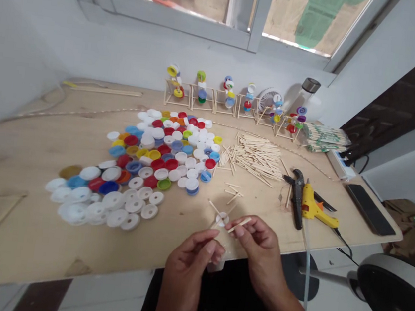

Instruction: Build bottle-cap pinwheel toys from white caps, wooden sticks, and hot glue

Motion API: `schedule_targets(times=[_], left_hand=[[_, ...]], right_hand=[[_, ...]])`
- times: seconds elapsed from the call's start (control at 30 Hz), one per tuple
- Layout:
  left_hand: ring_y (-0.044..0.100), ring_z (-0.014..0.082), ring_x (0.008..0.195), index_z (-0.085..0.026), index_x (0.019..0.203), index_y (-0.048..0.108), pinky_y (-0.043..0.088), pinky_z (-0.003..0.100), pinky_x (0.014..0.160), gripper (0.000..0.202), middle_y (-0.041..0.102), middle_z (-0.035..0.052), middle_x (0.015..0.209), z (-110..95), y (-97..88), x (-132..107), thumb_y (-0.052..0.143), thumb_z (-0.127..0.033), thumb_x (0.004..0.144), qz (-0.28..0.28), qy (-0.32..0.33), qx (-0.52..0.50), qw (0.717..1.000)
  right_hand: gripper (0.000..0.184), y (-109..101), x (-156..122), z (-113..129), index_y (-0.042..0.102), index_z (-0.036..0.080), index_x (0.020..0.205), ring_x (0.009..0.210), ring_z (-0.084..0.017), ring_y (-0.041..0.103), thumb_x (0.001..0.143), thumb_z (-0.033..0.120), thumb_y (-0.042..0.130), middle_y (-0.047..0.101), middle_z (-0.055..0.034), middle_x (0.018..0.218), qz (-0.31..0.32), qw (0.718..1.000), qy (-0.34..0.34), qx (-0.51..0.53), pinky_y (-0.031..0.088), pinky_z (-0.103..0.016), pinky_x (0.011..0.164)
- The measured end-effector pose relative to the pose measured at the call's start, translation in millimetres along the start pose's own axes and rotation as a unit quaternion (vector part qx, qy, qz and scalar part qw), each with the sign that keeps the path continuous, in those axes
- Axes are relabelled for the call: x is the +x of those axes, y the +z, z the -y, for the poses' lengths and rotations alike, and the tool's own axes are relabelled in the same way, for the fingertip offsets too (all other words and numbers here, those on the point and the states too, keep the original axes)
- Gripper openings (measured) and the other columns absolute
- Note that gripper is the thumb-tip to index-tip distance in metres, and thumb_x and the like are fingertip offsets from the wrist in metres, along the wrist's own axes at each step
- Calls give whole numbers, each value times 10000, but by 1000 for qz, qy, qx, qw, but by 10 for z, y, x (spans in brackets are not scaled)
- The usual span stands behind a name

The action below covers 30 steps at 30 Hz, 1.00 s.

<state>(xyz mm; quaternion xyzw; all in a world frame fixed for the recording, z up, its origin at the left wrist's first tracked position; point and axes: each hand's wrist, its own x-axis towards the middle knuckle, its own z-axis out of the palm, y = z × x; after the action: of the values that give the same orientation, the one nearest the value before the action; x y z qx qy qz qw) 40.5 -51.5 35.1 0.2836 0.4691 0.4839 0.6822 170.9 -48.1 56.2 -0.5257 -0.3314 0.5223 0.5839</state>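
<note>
Right hand (259, 241) pinches a stick (239, 225) slanting away rightward; hold unclear in left hand (194, 251).

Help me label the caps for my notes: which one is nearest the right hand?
The white cap close by the right hand. It lies apart from the mixed-colour pile of caps, and thin sticks radiate from it.
</note>
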Motion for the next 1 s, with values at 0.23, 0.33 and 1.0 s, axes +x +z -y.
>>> schedule_targets(times=[0.23, 0.33, 1.0], left_hand=[[634, 181, 823, -228, 904, 677, 493, 314, 761, 139, 689, 26, 876, 5, -216, 278, 575, -196, 815, 3, 342, 410, 845], [625, 192, 863, -209, 919, 660, 473, 343, 790, 149, 690, 44, 895, 50, -194, 353, 549, -159, 834, 19, 409, 481, 776], [576, 194, 768, -190, 897, 644, 415, 368, 771, 129, 677, 33, 778, 152, -135, 422, 539, -138, 846, 17, 421, 559, 714]], right_hand=[[170, -534, 199, 56, 669, 185, 841, 727, -154, 589, 804, 348, 638, 665, -22, 778, 66, 947, -22, -315, 447, -251, 659], [149, -586, 254, -5, 673, 187, 857, 782, -170, 609, 847, 301, 578, 674, -37, 815, 97, 896, -71, -427, 451, -272, 716], [169, -488, 440, -34, 686, 199, 839, 823, -165, 589, 893, 185, 527, 648, -31, 819, 195, 793, -130, -563, 423, -256, 724]])
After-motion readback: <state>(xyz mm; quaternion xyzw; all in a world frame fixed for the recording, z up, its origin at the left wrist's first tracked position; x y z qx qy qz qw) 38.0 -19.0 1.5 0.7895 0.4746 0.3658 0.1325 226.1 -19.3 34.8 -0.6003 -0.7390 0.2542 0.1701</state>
